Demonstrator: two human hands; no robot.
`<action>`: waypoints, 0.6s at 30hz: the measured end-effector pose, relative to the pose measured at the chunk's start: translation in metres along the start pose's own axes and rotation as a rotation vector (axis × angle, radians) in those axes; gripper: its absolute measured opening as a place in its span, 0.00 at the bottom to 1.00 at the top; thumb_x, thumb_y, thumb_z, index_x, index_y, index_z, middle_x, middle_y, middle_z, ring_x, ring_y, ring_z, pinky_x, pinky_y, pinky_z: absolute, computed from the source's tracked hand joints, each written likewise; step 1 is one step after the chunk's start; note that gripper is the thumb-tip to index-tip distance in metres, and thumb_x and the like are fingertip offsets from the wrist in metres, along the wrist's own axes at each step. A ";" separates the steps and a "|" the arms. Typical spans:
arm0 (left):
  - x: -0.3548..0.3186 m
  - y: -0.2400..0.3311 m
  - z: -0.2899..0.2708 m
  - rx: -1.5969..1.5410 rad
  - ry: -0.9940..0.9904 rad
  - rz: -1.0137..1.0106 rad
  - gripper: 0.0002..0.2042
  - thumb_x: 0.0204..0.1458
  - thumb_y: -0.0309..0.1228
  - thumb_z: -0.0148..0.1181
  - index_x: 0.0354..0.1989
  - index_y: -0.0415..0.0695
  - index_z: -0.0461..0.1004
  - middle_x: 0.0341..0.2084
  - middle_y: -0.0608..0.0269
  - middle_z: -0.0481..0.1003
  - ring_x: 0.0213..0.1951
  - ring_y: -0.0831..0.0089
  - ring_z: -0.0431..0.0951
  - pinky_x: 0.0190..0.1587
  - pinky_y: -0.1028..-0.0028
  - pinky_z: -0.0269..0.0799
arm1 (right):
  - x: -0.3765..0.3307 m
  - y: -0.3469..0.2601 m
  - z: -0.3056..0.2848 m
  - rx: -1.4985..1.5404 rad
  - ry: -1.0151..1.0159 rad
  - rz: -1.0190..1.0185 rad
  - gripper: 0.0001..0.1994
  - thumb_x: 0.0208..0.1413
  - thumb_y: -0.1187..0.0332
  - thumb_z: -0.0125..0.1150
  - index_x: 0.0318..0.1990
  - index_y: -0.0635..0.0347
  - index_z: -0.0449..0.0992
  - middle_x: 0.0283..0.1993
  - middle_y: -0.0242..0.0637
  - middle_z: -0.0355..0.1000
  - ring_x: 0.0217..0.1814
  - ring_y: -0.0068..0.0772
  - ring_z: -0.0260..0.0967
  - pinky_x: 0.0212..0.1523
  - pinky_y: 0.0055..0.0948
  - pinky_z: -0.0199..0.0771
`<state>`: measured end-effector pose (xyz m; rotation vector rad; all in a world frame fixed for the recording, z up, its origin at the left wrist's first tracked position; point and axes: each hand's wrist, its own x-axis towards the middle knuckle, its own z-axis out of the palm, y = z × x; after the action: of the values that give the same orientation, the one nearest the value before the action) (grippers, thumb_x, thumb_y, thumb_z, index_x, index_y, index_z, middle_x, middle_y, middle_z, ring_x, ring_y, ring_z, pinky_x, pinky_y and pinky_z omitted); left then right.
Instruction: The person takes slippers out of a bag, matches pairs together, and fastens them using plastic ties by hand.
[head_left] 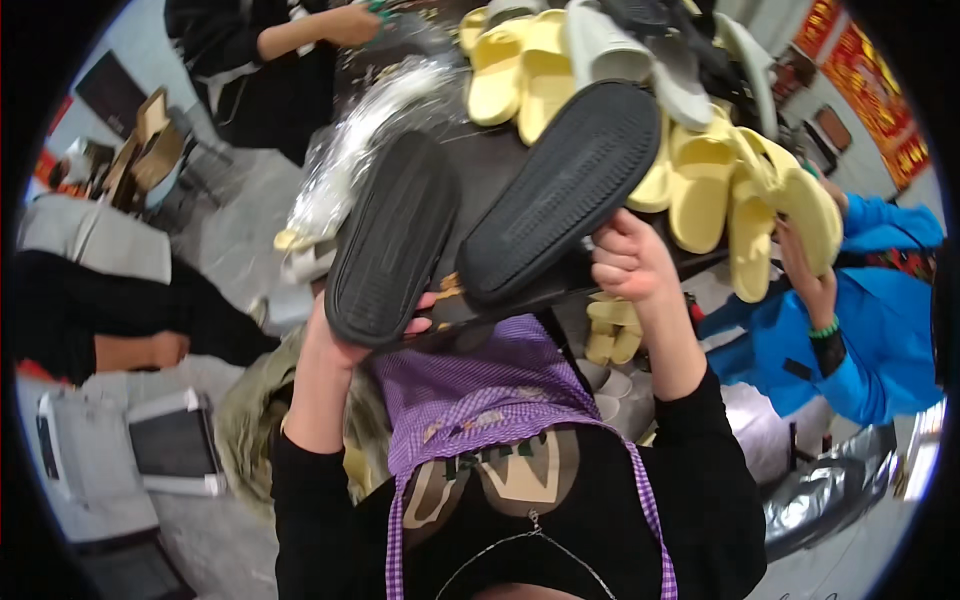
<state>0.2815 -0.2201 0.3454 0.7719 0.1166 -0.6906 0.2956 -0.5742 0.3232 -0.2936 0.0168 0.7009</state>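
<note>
Two black slide slippers are held over the dark table (pixel 500 150), their ridged soles turned toward me. My left hand (pixel 338 352) is closed around the heel end of the left black slipper (pixel 392 235), with fingertips showing at its right edge. At the lower right edge of the other black slipper (pixel 560 190), my right hand (pixel 632 260) has its fingers curled tightly against the side. The uppers of both slippers face away and are hidden.
Pale yellow slippers (pixel 697 205) and grey slippers (pixel 605 50) crowd the table's far right. Clear plastic bags (pixel 370 140) lie at left. A co-worker in blue (pixel 850 330) holds a yellow slipper at right; another person in black (pixel 250 70) works at the far left.
</note>
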 end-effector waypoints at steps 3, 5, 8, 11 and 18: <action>-0.021 0.002 0.002 0.014 0.044 0.150 0.28 0.60 0.45 0.34 0.53 0.27 0.59 0.45 0.42 0.69 0.43 0.58 0.74 0.43 0.58 0.73 | 0.002 0.001 -0.005 0.001 -0.042 0.008 0.18 0.62 0.59 0.34 0.33 0.62 0.69 0.08 0.20 0.44 0.06 0.15 0.39 0.08 0.18 0.40; -0.023 0.006 -0.002 -0.015 0.088 0.189 0.27 0.60 0.44 0.35 0.52 0.28 0.59 0.45 0.43 0.69 0.43 0.59 0.74 0.43 0.60 0.74 | 0.006 0.000 -0.006 -0.024 -0.019 -0.009 0.18 0.62 0.60 0.33 0.34 0.64 0.68 0.08 0.21 0.44 0.07 0.15 0.39 0.08 0.18 0.39; -0.020 0.015 -0.005 -0.069 0.114 0.234 0.25 0.60 0.42 0.38 0.52 0.28 0.60 0.45 0.45 0.69 0.43 0.61 0.74 0.43 0.64 0.74 | 0.008 0.000 -0.015 -0.007 -0.035 0.009 0.19 0.62 0.60 0.33 0.34 0.65 0.68 0.09 0.21 0.44 0.07 0.15 0.40 0.08 0.18 0.39; -0.014 0.025 0.001 0.164 0.099 0.238 0.21 0.56 0.35 0.48 0.50 0.28 0.61 0.43 0.48 0.71 0.42 0.64 0.75 0.43 0.71 0.74 | 0.007 0.004 -0.018 0.013 -0.042 0.022 0.19 0.62 0.60 0.32 0.34 0.65 0.68 0.09 0.21 0.43 0.07 0.15 0.39 0.08 0.18 0.39; 0.002 0.017 0.007 0.405 0.156 0.299 0.21 0.50 0.30 0.56 0.48 0.28 0.62 0.40 0.50 0.72 0.39 0.69 0.76 0.42 0.75 0.74 | 0.007 0.009 -0.018 0.061 -0.083 0.062 0.20 0.63 0.60 0.31 0.34 0.66 0.66 0.08 0.22 0.43 0.07 0.16 0.39 0.08 0.18 0.40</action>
<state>0.2926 -0.2168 0.3600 1.2049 0.0005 -0.3698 0.2963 -0.5679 0.3028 -0.2062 -0.0320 0.7726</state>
